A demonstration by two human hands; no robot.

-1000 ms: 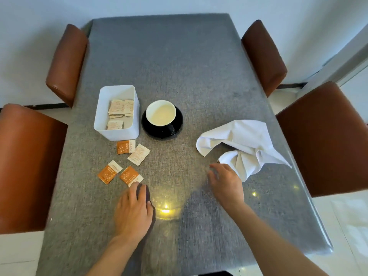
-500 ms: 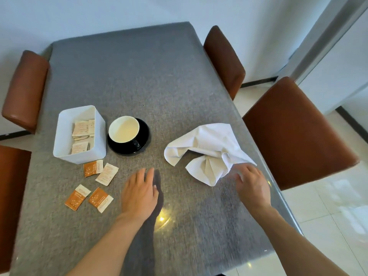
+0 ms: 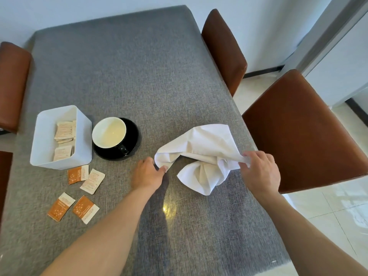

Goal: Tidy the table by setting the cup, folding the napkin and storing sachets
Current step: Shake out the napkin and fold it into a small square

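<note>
I'm on the napkin step. My left hand point(image 3: 148, 173) pinches the napkin point(image 3: 201, 156) at its left corner, and my right hand point(image 3: 259, 172) grips its right edge near the table's point(image 3: 123, 72) right side. Next I'd judge it needs lifting and spreading flat before any fold. The cup point(image 3: 109, 133) sits on its saucer point(image 3: 132, 144) beside the white box point(image 3: 59, 140); four loose sachets point(image 3: 79, 189) lie toward the near-left corner. Grey cloth surface, brown chairs point(image 3: 298, 126) around it, pale tiled floor.
</note>
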